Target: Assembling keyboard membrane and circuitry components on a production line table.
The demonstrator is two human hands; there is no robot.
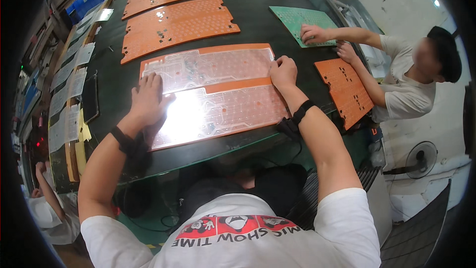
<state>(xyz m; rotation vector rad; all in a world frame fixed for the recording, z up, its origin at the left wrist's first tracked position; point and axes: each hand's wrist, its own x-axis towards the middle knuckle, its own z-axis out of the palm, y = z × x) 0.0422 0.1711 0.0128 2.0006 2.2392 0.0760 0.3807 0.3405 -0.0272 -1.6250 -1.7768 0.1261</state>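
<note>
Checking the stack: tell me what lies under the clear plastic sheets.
Two orange perforated panels show through the clear plastic sheets. Glare and the left hand hide part; the right hand presses one edge.
</note>
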